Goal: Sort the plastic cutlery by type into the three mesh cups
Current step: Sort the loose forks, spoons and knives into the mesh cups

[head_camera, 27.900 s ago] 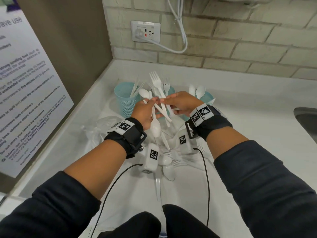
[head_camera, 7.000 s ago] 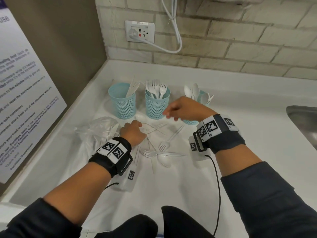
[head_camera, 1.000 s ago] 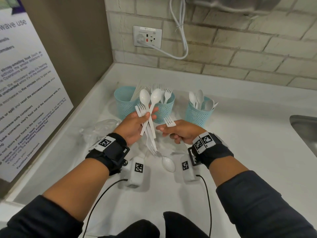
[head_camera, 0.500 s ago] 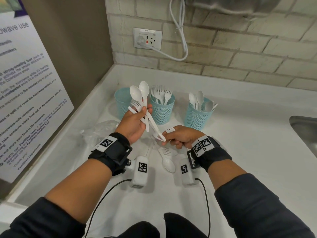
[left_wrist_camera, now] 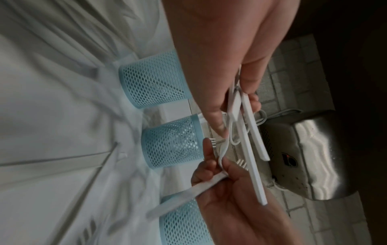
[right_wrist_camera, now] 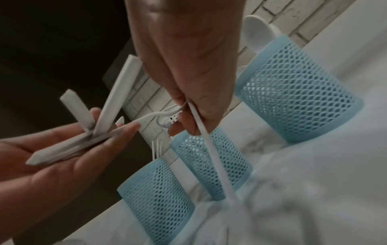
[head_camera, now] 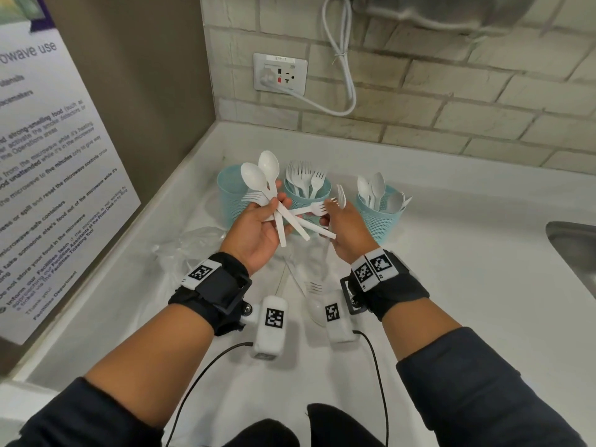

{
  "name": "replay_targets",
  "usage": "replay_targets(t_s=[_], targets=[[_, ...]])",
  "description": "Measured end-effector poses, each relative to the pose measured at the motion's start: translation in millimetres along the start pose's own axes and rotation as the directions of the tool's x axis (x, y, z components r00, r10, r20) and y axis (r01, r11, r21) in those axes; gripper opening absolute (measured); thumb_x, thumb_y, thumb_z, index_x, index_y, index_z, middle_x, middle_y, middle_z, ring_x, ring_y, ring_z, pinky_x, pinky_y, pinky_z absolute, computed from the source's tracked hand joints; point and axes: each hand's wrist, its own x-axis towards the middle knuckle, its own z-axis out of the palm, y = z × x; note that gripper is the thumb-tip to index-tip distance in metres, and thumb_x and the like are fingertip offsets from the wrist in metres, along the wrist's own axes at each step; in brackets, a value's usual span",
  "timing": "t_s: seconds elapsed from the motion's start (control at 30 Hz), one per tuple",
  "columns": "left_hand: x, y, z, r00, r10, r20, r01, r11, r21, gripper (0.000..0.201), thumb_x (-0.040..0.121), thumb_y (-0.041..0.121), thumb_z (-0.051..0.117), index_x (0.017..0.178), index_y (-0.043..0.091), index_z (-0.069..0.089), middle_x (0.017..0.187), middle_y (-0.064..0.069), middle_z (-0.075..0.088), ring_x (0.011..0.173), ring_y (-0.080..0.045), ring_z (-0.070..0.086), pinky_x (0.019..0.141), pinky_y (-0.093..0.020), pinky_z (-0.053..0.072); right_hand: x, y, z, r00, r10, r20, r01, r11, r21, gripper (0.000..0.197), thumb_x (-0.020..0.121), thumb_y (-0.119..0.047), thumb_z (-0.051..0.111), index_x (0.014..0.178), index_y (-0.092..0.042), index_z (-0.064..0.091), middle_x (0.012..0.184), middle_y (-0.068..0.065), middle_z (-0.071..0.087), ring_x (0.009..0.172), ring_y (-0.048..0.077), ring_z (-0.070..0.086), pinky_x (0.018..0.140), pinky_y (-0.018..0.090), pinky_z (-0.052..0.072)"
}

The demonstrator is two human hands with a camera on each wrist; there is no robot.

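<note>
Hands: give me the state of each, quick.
Left hand: closed, gripping a bundle of spoons and forks.
Right hand: closed, pinching a fork.

My hands (head_camera: 300, 221) hang close together above the bench (head_camera: 451, 285), right in front of the three mesh cups (head_camera: 380, 217). Fork tines and spoon bowls stick up out of the middle and right cups, crowding their mouths. Loose cutlery (head_camera: 309, 285) lies beneath my wrists. Open bench runs right toward the sink (head_camera: 577, 253); the side panel (head_camera: 129, 91) blocks the left.
</note>
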Motion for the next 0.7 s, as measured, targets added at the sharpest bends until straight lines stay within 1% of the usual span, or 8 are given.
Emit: replay_targets(t_s=[0.1,0.2,0.3,0.4,0.47,0.53,0.63,0.7], targets=[[-2.4,1.8,-0.2,1.000,-0.013,0.012,0.013,1.000,0.025,0.028,0.097,0.005,0.037,0.108,0.019,0.059,0.076,0.006,0.061,0.074,-0.004,0.061,0.096,-0.038,0.044,1.9,-7.1,0.0,1.000,0.000,-0.015,0.003,0.982,0.186,0.018,0.102,-0.015,0.033,0.094,-0.012,0.049,0.079,0.004,0.064,0.066,0.012,0.056,0.059,0.024,0.048],[-4.4,-2.6,-3.2,0.999,-0.042,-0.034,0.045,0.993,0.109,0.028,0.098,0.004,0.036,0.110,0.015,0.058,0.079,0.003,0.057,0.079,-0.009,0.057,0.100,-0.040,0.041,8.0,-11.7,-5.0,0.999,-0.006,-0.033,0.016,0.947,0.322,0.016,0.102,-0.015,0.032,0.111,-0.006,0.043,0.085,0.013,0.066,0.071,0.019,0.067,0.065,0.030,0.057],[-3.8,-7.0,-5.2,0.994,-0.097,-0.045,0.103,0.985,0.136,0.029,0.099,0.004,0.035,0.121,0.010,0.053,0.083,0.001,0.053,0.079,-0.010,0.054,0.100,-0.039,0.042,11.0,-16.5,-5.7,0.998,-0.051,-0.031,0.059,0.920,0.388,0.013,0.102,-0.015,0.032,0.107,-0.006,0.040,0.086,0.017,0.063,0.065,0.021,0.070,0.065,0.034,0.059],[-3.9,-9.9,-3.5,0.988,-0.149,-0.032,0.153,0.975,0.164,0.030,0.098,0.004,0.036,0.122,0.008,0.053,0.082,0.001,0.054,0.075,-0.010,0.054,0.098,-0.038,0.043,11.1,-22.9,-0.5,0.997,-0.081,-0.019,0.082,0.911,0.405,0.008,0.101,-0.010,0.033,0.101,-0.008,0.041,0.081,0.014,0.060,0.063,0.020,0.064,0.062,0.030,0.058],[-4.2,-11.4,-1.4,0.988,-0.149,-0.030,0.151,0.965,0.214,0.032,0.098,0.003,0.036,0.127,0.007,0.051,0.081,0.001,0.055,0.074,-0.010,0.055,0.092,-0.035,0.045,12.5,-29.8,3.2,0.995,-0.102,-0.011,0.098,0.919,0.383,0.012,0.098,0.000,0.035,0.094,-0.010,0.041,0.074,0.009,0.055,0.057,0.014,0.054,0.051,0.021,0.050],[-3.4,-12.3,-1.6,0.990,-0.134,-0.034,0.138,0.961,0.238,0.034,0.098,0.002,0.036,0.129,0.005,0.049,0.080,0.001,0.055,0.073,-0.010,0.057,0.089,-0.034,0.047,16.6,-41.0,5.7,0.987,-0.160,-0.028,0.158,0.906,0.392,0.019,0.095,0.006,0.036,0.092,-0.012,0.041,0.074,0.007,0.053,0.056,0.011,0.048,0.046,0.017,0.043],[-0.3,-11.8,-4.7,0.992,-0.114,-0.051,0.123,0.962,0.242,0.035,0.098,0.002,0.036,0.131,0.005,0.048,0.083,0.000,0.054,0.077,-0.012,0.056,0.090,-0.036,0.047,28.5,-64.1,8.0,0.939,-0.296,-0.177,0.343,0.855,0.389,0.020,0.094,0.007,0.036,0.092,-0.012,0.043,0.073,0.006,0.053,0.056,0.010,0.048,0.049,0.018,0.040],[1.4,-11.0,-5.4,0.992,-0.114,-0.056,0.124,0.961,0.247,0.035,0.099,0.002,0.036,0.131,0.006,0.049,0.083,0.001,0.054,0.076,-0.011,0.056,0.084,-0.032,0.050,37.6,-77.4,10.3,0.886,-0.368,-0.281,0.453,0.817,0.358,0.019,0.094,0.006,0.036,0.091,-0.012,0.043,0.071,0.005,0.052,0.055,0.010,0.050,0.050,0.019,0.040]])
